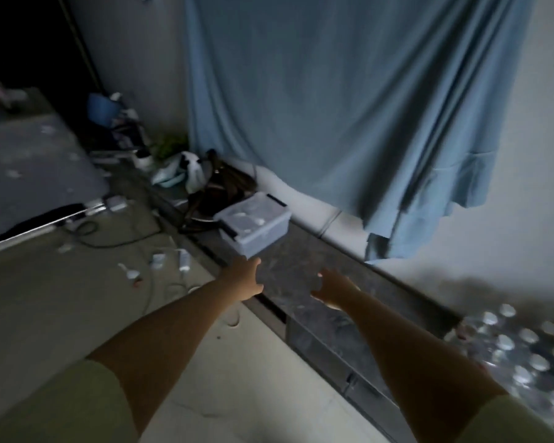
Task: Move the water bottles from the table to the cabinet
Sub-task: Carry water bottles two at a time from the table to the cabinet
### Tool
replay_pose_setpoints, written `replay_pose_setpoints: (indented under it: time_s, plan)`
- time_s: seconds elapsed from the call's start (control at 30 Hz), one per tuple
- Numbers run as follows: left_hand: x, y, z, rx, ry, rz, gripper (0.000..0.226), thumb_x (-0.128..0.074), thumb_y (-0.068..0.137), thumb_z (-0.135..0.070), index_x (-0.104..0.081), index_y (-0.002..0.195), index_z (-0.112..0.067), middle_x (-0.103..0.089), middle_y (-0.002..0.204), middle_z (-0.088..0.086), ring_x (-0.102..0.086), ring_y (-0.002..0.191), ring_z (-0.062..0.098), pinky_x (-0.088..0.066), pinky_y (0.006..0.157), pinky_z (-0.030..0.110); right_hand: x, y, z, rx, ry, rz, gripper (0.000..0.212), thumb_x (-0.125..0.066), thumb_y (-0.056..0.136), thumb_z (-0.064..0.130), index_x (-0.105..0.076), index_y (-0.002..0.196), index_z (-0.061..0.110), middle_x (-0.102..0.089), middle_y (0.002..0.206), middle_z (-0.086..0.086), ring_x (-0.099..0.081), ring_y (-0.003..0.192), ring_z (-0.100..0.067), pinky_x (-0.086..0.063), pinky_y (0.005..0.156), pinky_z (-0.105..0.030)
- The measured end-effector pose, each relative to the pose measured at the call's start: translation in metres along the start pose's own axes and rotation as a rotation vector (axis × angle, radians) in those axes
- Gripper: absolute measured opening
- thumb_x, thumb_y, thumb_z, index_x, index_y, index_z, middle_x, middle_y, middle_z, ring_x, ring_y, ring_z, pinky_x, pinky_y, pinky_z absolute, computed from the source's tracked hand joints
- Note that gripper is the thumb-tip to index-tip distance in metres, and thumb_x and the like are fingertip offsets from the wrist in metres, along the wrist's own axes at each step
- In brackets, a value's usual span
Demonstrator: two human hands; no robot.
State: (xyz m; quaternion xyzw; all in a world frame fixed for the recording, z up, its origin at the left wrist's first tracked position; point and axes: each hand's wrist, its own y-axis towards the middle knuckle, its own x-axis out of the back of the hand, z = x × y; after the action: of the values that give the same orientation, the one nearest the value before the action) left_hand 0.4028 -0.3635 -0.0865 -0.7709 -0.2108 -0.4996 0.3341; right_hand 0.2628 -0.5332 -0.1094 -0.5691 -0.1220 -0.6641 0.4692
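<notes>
A cluster of capped water bottles (522,356) stands at the lower right on the dark tabletop (304,260), well apart from a lidded clear box (253,225) with blurred contents, while the left hand (242,279) and right hand (335,287) reach forward, fingers spread, holding nothing.

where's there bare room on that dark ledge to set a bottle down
The dark ledge is bare between the clear lidded box and the pack of water bottles, right ahead of both open hands, left hand, right hand. Beyond the box it is crowded with bags and clutter.
</notes>
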Motion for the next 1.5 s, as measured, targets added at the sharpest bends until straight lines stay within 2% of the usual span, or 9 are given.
replay_pose_setpoints:
  time_s: [0.2,0.43,0.63,0.93,1.1,1.5]
  plan:
    - [0.015,-0.107,0.138,0.274,-0.055,-0.089,0.058,-0.062,0.084,-0.037,-0.039,0.133,-0.016,-0.046,0.127,0.015,-0.048,0.121,0.036,-0.045,0.097,0.042,-0.06,-0.015,0.149,0.269,-0.106,0.1,0.062,-0.062,0.09,0.037,-0.04,0.14,0.008,-0.045,0.143,-0.016,-0.044,0.132,-0.03,-0.038,0.107,-0.034]
    - [0.014,-0.233,0.268,0.614,-0.156,-0.147,0.065,-0.059,0.088,-0.036,-0.03,0.143,-0.016,-0.042,0.136,0.014,-0.042,0.128,0.031,-0.042,0.103,0.042,-0.128,-0.061,0.315,0.566,-0.228,0.224,0.063,-0.06,0.09,0.04,-0.037,0.142,0.013,-0.044,0.142,-0.014,-0.044,0.131,-0.03,-0.039,0.107,-0.041]
    - [-0.001,-0.312,0.323,0.855,-0.255,-0.181,0.063,-0.06,0.089,-0.033,-0.031,0.143,-0.016,-0.04,0.137,0.014,-0.042,0.128,0.031,-0.042,0.103,0.044,-0.179,-0.097,0.414,0.793,-0.357,0.328,0.058,-0.058,0.091,0.037,-0.039,0.139,0.009,-0.047,0.136,-0.016,-0.049,0.124,-0.031,-0.043,0.103,-0.041]
    - [-0.009,-0.381,0.385,1.126,-0.375,-0.288,0.067,-0.061,0.087,-0.034,-0.03,0.144,-0.019,-0.036,0.141,0.013,-0.036,0.133,0.031,-0.039,0.106,0.046,-0.23,-0.123,0.519,1.072,-0.479,0.454,0.059,-0.056,0.093,0.037,-0.038,0.142,0.009,-0.044,0.142,-0.014,-0.046,0.13,-0.031,-0.042,0.106,-0.042]
    - [-0.019,-0.395,0.403,1.208,-0.397,-0.297,0.068,-0.061,0.085,-0.033,-0.031,0.144,-0.019,-0.035,0.146,0.012,-0.034,0.136,0.031,-0.038,0.108,0.045,-0.258,-0.14,0.558,1.193,-0.53,0.506,0.058,-0.056,0.094,0.036,-0.038,0.142,0.01,-0.045,0.142,-0.014,-0.046,0.129,-0.03,-0.043,0.105,-0.041]
    - [-0.019,-0.475,0.491,1.317,-0.431,-0.345,0.066,-0.061,0.085,-0.033,-0.032,0.144,-0.022,-0.036,0.143,0.01,-0.038,0.132,0.03,-0.042,0.103,0.047,-0.328,-0.196,0.668,1.296,-0.605,0.514,0.06,-0.06,0.091,0.039,-0.041,0.141,0.011,-0.048,0.141,-0.013,-0.048,0.128,-0.029,-0.044,0.104,-0.036]
